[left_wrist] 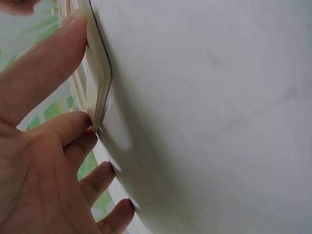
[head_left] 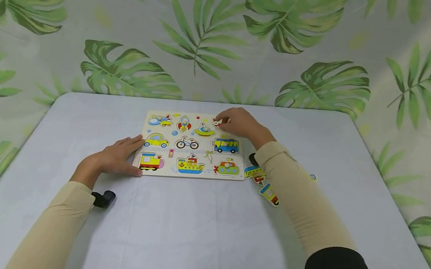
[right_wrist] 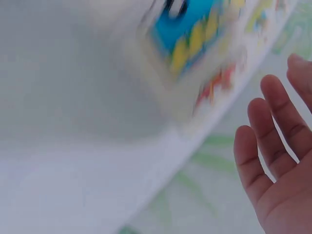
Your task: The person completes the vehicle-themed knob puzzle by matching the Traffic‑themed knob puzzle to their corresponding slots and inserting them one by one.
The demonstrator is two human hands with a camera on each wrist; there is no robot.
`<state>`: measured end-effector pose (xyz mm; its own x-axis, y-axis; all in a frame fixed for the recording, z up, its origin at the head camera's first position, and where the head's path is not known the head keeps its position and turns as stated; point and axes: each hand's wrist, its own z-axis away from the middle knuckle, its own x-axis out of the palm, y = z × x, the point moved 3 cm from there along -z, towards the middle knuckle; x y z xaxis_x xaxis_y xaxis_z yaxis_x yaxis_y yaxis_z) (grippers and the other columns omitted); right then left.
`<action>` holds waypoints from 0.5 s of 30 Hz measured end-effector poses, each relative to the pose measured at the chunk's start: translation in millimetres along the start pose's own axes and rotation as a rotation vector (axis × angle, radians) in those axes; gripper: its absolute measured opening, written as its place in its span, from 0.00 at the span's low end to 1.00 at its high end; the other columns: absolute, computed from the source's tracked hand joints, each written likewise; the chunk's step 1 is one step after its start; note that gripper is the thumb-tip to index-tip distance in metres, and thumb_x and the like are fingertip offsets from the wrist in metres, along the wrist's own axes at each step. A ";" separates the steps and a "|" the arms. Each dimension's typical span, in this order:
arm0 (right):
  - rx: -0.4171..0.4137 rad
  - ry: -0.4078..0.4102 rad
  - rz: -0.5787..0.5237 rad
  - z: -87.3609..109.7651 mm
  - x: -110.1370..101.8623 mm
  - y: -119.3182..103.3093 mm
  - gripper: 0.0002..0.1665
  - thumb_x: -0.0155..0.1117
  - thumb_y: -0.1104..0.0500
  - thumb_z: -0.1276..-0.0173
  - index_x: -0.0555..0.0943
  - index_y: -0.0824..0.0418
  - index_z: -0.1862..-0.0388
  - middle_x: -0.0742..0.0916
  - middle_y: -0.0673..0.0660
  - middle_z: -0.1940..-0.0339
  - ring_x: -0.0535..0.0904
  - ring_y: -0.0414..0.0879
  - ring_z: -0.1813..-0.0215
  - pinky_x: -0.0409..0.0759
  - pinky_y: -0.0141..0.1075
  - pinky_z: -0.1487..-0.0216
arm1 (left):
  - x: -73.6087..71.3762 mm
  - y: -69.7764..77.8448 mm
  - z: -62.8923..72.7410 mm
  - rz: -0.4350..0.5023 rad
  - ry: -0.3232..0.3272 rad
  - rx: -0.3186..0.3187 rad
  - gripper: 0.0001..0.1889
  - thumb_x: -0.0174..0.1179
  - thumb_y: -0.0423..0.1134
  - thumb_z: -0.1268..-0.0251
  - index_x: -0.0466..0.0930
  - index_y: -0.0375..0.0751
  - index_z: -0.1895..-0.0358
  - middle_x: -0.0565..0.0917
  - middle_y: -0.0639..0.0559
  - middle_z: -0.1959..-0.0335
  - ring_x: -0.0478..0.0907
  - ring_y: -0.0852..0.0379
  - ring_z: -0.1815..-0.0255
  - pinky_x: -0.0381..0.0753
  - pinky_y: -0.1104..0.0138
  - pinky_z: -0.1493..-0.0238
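A wooden puzzle board (head_left: 168, 150) with vehicle pictures lies on the table. My left hand (head_left: 120, 156) rests at its left side, fingers straight along the edge and thumb by the near corner. In the left wrist view the thumb (left_wrist: 53, 61) touches the board's edge (left_wrist: 100, 78). My right hand (head_left: 239, 123) is over the far right corner, fingertips beside a red-and-white picture (head_left: 216, 122) and partly covering it. In the right wrist view its fingers (right_wrist: 280, 105) are loosely extended with nothing seen between them; the thumb is out of view. The bus (head_left: 226, 145) lies just nearer.
Loose puzzle pieces lie right of the board, one a striped yellow-green piece (head_left: 254, 172) and another a blue-and-yellow piece (head_left: 269, 195). The right forearm partly hides them. A small piece (head_left: 313, 177) shows beyond the sleeve. A leaf-patterned cloth (head_left: 202, 28) hangs behind the white table (head_left: 169, 237).
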<state>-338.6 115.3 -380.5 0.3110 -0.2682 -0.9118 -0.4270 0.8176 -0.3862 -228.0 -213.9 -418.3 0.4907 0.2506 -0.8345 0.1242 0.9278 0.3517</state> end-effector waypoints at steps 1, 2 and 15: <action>-0.015 0.012 0.015 8.1 -5.5 6.5 0.19 0.59 0.58 0.28 0.82 0.58 0.40 0.87 0.58 0.48 0.81 0.52 0.47 0.79 0.45 0.42 | 0.1 0.4 -0.2 0.002 -0.002 0.000 0.54 0.69 0.54 0.44 0.46 0.42 0.19 0.43 0.42 0.17 0.39 0.31 0.18 0.48 0.29 0.27; -0.021 0.021 0.026 16.6 -10.5 13.6 0.18 0.60 0.59 0.28 0.83 0.59 0.42 0.87 0.59 0.48 0.81 0.53 0.47 0.80 0.46 0.42 | 0.3 0.2 -0.2 0.004 -0.005 0.002 0.55 0.70 0.54 0.44 0.46 0.42 0.20 0.43 0.42 0.17 0.39 0.31 0.19 0.48 0.29 0.27; 0.043 0.064 0.033 140.1 -33.8 93.6 0.14 0.61 0.65 0.30 0.85 0.63 0.47 0.88 0.61 0.49 0.82 0.56 0.48 0.81 0.52 0.46 | 0.1 -0.3 -1.2 -0.011 0.005 0.042 0.55 0.70 0.56 0.45 0.46 0.41 0.20 0.44 0.41 0.17 0.41 0.29 0.20 0.49 0.27 0.29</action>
<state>-270.2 272.3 -366.2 0.2420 -0.2711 -0.9316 -0.3986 0.8476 -0.3502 -229.1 -213.8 -419.0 0.4845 0.2419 -0.8407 0.1659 0.9182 0.3597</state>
